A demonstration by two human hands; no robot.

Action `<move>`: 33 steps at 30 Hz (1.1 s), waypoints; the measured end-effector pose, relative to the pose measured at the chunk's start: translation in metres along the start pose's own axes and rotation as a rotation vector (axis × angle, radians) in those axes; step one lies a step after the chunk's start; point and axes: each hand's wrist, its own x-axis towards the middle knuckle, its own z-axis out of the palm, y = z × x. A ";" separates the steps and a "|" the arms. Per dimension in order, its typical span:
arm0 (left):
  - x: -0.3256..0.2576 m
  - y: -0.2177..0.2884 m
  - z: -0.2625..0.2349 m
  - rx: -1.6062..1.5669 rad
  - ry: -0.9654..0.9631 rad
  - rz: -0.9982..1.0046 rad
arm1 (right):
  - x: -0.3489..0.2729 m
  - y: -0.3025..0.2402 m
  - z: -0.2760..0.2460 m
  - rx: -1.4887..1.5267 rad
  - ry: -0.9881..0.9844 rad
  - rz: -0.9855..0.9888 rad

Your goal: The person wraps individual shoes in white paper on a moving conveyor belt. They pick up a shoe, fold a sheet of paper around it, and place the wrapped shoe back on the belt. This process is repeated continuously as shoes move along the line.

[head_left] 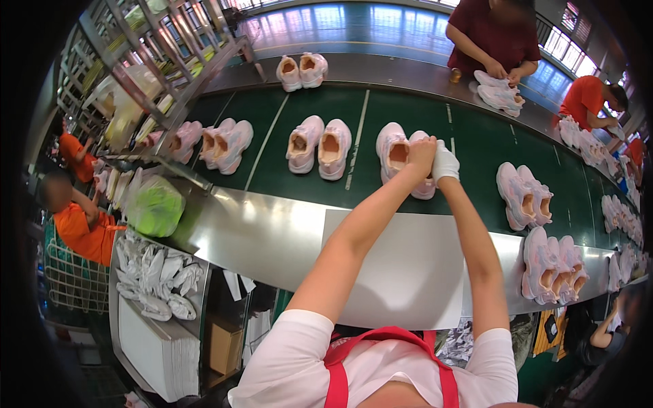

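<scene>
A pair of pale pink shoes (403, 158) is being worked on where it is sitting on the green belt (476, 146), just past the steel edge of the bench (272, 231), with both arms stretched out over a white sheet (401, 272). The left hand (422, 151), bare, is being closed over the top of the right shoe of that pair, its fingers curled around the collar. The right hand (444, 163), gloved in white, is being pressed against the same shoe from the side; its fingers are bunched, but whether anything is being pinched in them cannot be told. Other pairs are being carried on the belt: one (320, 145) to the left and one (524, 195) to the right, both well apart from the hands. More shoes (552, 266) are being kept in a cluster on the bench at the right. A pile of crumpled white paper (158, 282) is lying at the lower left. Judging from the long reach, the shoe could be tipped or knocked against its mate if the grip is being held too high, and the pair could be drawn out of reach by the belt. Across the belt, shoes are being handled by a person in dark red (495, 34).
</scene>
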 end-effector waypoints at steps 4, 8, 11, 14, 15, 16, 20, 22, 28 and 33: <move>-0.041 0.001 -0.043 0.008 0.154 0.101 | -0.011 -0.001 -0.023 0.088 -0.061 0.110; -0.093 -0.033 -0.106 -0.096 0.255 0.073 | -0.017 0.018 -0.047 0.159 -0.092 0.063; -0.122 -0.105 -0.126 0.030 0.238 -0.151 | -0.066 0.011 -0.070 0.235 0.100 -0.106; -0.138 -0.166 -0.120 0.359 0.113 -0.205 | -0.128 -0.005 -0.090 0.486 0.054 -0.185; -0.137 -0.176 -0.116 0.401 0.055 -0.194 | -0.147 -0.007 -0.095 0.492 0.025 -0.193; -0.135 -0.178 -0.115 0.388 0.029 -0.166 | -0.164 -0.006 -0.096 0.500 -0.001 -0.196; -0.137 -0.190 -0.124 0.426 0.004 -0.148 | -0.214 0.008 -0.090 0.546 0.016 -0.125; -0.143 -0.183 -0.134 0.442 -0.025 -0.191 | -0.231 0.029 -0.086 0.464 0.040 -0.067; -0.126 -0.229 -0.172 0.156 0.326 -0.288 | -0.270 0.056 -0.077 0.529 0.050 0.114; -0.105 -0.317 -0.153 -0.066 -0.037 -0.263 | -0.277 0.060 -0.077 0.583 0.024 0.152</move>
